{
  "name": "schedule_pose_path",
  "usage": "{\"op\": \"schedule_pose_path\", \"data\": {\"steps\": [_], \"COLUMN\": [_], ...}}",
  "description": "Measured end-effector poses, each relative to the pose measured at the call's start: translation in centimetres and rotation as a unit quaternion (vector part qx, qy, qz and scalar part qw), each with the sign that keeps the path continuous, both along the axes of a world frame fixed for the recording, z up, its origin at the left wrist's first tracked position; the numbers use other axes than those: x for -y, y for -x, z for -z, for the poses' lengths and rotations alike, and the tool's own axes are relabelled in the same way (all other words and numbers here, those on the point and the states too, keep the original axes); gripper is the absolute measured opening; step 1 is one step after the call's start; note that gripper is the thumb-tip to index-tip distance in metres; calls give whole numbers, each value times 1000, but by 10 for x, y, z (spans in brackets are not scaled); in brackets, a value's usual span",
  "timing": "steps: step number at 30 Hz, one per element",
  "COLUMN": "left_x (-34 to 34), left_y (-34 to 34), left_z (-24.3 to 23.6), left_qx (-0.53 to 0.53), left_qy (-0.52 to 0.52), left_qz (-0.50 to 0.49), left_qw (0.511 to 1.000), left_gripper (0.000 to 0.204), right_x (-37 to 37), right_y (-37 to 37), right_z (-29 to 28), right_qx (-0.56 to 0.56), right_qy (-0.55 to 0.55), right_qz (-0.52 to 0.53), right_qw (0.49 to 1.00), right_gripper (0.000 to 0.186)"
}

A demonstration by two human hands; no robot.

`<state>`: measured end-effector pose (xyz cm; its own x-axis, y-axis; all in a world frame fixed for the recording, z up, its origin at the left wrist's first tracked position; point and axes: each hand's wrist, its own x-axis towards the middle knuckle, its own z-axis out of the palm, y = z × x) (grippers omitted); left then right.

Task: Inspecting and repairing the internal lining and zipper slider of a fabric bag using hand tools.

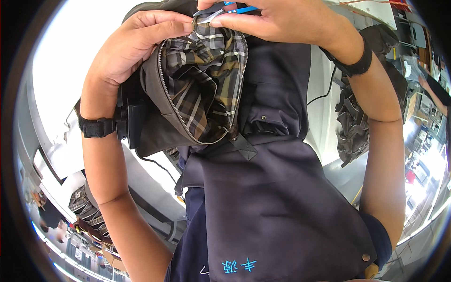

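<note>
A dark grey bag lies in front of me with its zip opening spread wide. Brown, black and white plaid lining shows inside, edged by the metal zipper. At the far end of that opening, my left hand pinches the bag's edge between thumb and fingers. My right hand grips a small pair of scissors with blue on the handles. Their blades point left, close to the zipper end and my left fingertips. The upper part of the right hand runs out of the picture.
A dark apron covers my lap, near the bag's leather zipper tab. More dark bags are piled at the right. Plaid pieces hang at the lower left. Another person's arm shows at the far right. A white table extends left.
</note>
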<state>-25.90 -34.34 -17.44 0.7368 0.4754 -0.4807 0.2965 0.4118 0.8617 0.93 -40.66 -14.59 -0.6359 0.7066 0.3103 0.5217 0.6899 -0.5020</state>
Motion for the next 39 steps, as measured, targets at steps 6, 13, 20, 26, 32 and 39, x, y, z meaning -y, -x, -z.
{"op": "schedule_pose_path", "data": {"steps": [6,13,20,26,32,39], "left_x": [1,2,1,4,2,3], "left_y": [-2,-1,-2,-3,-1,-3], "left_z": [-6,-1,-2,-4,-1,-5], "left_qx": [-10,7,11,2,17,2], "left_qy": [10,16,24,-17,-1,6], "left_qz": [-2,-9,-8,-4,-4,-1], "left_qw": [1000,1000,1000,1000,1000,1000], "left_gripper": [27,26,25,29,26,25], "right_x": [2,1,-2,-4,-4,-4], "right_y": [2,5,7,8,10,12], "right_z": [-6,-14,-22,-27,-30,-32], "right_qx": [25,76,138,164,184,182], "right_qy": [-32,-32,-44,-58,-74,-80], "right_qz": [-18,-21,-31,-50,-56,-56], "right_qw": [999,996,989,983,979,978], "right_gripper": [26,20,19,17,17,15]}}
